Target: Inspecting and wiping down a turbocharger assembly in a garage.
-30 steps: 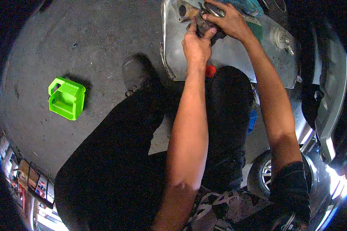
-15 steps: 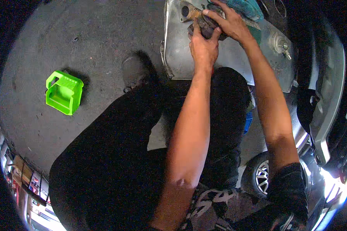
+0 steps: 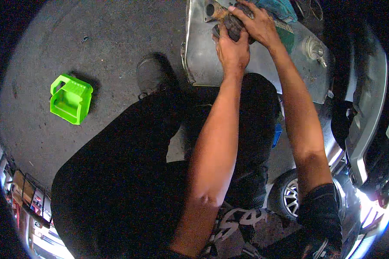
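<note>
My left hand (image 3: 232, 49) grips a grimy dark metal part (image 3: 234, 26) from below, fingers and thumb pressed to it. My right hand (image 3: 260, 26) is wrapped over the same part from the right, near its top. A rusty pipe end with a flange (image 3: 215, 12) sticks out of the part to the upper left. Under both hands is a silver metal tank or plate (image 3: 207, 56), with a round fitting (image 3: 314, 49) toward its right end and a green patch (image 3: 286, 42). A crumpled teal bag (image 3: 286, 11) lies beyond my right hand.
A bright green plastic holder (image 3: 71, 102) rests on the grey floor (image 3: 103, 47). My shoe (image 3: 153, 73) and dark-clad legs are below. At the right are silver and black car body parts (image 3: 369, 116) and a wheel (image 3: 283, 194). A blue object (image 3: 276, 134) shows beside my knee.
Both hands keep hold of the dark part. My left hand and forearm have moved a little to the right. The surroundings have shifted slightly in view, and my knee now hides the red object.
</note>
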The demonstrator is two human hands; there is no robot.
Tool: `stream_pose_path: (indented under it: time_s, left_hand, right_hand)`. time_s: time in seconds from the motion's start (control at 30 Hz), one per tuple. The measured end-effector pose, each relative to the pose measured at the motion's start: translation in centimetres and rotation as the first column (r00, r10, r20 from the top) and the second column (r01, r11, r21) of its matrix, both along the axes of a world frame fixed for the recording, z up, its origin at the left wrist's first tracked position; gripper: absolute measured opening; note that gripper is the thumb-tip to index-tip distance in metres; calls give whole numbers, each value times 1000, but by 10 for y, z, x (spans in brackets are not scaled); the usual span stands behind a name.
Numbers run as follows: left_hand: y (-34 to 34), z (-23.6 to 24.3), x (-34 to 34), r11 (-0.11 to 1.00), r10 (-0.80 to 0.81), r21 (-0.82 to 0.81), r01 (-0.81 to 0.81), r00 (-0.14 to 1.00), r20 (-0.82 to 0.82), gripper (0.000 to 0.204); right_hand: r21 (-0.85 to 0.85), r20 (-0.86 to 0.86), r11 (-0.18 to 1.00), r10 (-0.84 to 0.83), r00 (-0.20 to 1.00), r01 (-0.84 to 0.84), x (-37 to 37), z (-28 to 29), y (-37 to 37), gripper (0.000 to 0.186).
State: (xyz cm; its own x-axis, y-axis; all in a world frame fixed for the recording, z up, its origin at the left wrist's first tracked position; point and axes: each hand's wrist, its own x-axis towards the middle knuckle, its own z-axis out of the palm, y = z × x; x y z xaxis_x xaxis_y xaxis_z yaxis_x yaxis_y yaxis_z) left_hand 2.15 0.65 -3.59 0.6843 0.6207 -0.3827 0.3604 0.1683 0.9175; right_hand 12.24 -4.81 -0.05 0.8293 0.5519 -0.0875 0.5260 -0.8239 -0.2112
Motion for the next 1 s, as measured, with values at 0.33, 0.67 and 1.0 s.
stream_pose_path:
  time_s: [0.33, 0.67, 1.0]
  left_hand:
    - [-1, 2, 3, 1000, -8, 13, 8, 1000, 17, 76]
    - [8, 22, 3, 998, -50, -48, 51, 999, 5, 63]
    - [1, 11, -1, 993, -49, -103, 56, 996, 76, 76]
  right_hand:
    - [216, -284, 869, -381, 880, 446, 0, 23, 9, 45]
    - [263, -343, 850, -360, 868, 457, 3, 14, 3, 39]
    - [269, -206, 922, -226, 952, 277, 17, -18, -20, 34]
